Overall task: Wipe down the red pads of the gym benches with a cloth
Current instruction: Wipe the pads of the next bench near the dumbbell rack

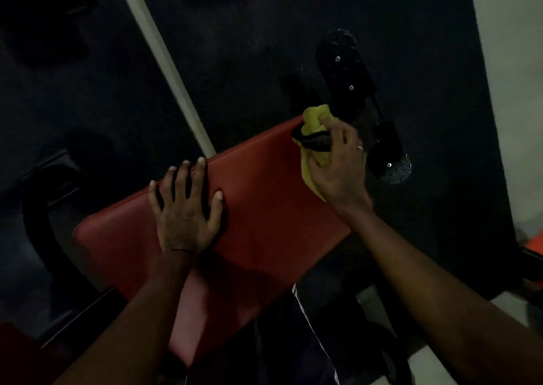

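A red bench pad point(264, 205) runs diagonally from lower left to upper right across the middle of the view. My left hand point(185, 208) lies flat on the pad near its far edge, fingers spread, holding nothing. My right hand point(338, 164) presses a yellow cloth point(313, 123) with a dark patch against the pad's upper right end. A ring shows on one finger of that hand. Part of the cloth is hidden under my palm.
The black bench frame with wheels point(393, 170) sticks out beyond the pad's right end. A white bar point(167, 67) slants across the dark rubber floor behind the pad. A black curved frame point(44, 223) stands at left. A pale wall point(511, 76) fills the right edge.
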